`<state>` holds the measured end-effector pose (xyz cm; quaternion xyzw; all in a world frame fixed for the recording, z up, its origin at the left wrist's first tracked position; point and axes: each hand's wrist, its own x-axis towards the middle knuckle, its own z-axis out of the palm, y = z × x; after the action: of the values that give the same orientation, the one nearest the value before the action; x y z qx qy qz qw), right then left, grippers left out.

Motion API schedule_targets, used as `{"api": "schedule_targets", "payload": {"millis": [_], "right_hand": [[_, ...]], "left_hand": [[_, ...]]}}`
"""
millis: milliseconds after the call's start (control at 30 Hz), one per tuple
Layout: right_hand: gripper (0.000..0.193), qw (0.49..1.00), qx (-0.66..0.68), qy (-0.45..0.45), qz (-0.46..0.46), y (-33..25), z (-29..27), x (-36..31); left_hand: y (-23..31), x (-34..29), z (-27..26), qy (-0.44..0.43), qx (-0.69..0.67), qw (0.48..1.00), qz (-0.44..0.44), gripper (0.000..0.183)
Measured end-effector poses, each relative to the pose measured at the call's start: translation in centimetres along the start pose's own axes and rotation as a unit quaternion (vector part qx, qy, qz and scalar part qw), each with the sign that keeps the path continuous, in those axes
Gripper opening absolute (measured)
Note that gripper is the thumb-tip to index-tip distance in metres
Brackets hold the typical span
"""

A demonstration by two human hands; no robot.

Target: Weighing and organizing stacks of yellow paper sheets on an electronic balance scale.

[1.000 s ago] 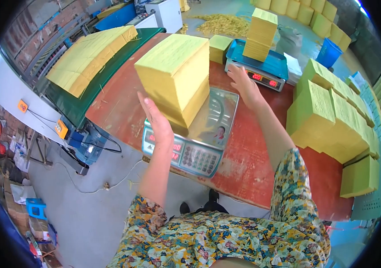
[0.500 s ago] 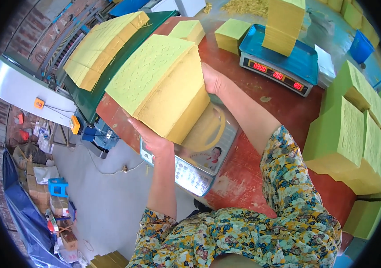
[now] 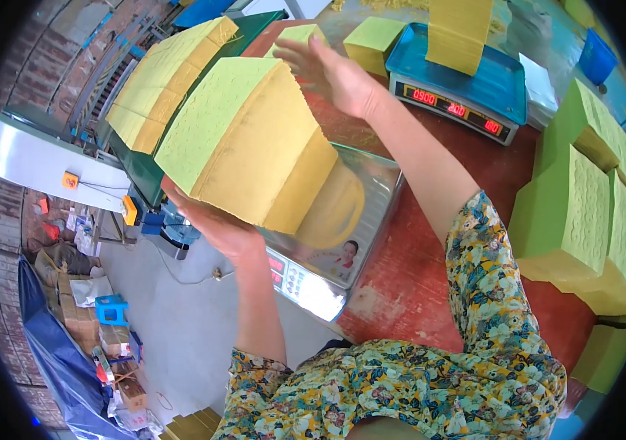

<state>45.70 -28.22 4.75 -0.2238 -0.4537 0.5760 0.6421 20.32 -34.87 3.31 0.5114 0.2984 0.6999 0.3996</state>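
A thick yellow paper stack (image 3: 258,139) with an embossed greenish top rests tilted in view over the silver tabletop scale (image 3: 379,191). My left hand (image 3: 214,229) lies along the stack's left near side, fingers stretched out and touching it, partly hidden by its edge. Off the stack's far right corner, my right hand (image 3: 339,79) hovers with its fingers apart and nothing in them. Beneath the stack, the scale shows a lit keypad panel (image 3: 306,290) at its near end.
A second scale (image 3: 452,106) with a blue tray bears another paper block (image 3: 458,37). Tall yellow stacks (image 3: 573,213) line the right of the red table (image 3: 408,275). A row of stacks (image 3: 173,81) sits on a green surface at left. A blue stool (image 3: 111,309) stands on the floor.
My right hand has let go of the stack's far right side and moved up and left, its fingers spreading. My left hand has slid left along the stack, its grip loosened.
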Motion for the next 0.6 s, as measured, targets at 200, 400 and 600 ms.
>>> {"api": "schedule_targets", "payload": {"millis": [200,400,600], "right_hand": [[0.067,0.993,0.025,0.003,0.117,0.1,5.4,-0.5],[0.064,0.993,0.026,-0.004,0.116,-0.3,5.4,-1.1],[0.066,0.997,-0.002,-0.023,0.080,-0.5,2.9,-0.4]], "left_hand": [[-2.8,0.1,-2.3,-0.006,0.344,0.915,0.213,0.053],[-2.7,-0.8,-1.6,0.023,0.221,0.973,0.065,0.051],[0.0,0.0,0.0,0.017,-0.020,1.000,-0.001,0.062]]}}
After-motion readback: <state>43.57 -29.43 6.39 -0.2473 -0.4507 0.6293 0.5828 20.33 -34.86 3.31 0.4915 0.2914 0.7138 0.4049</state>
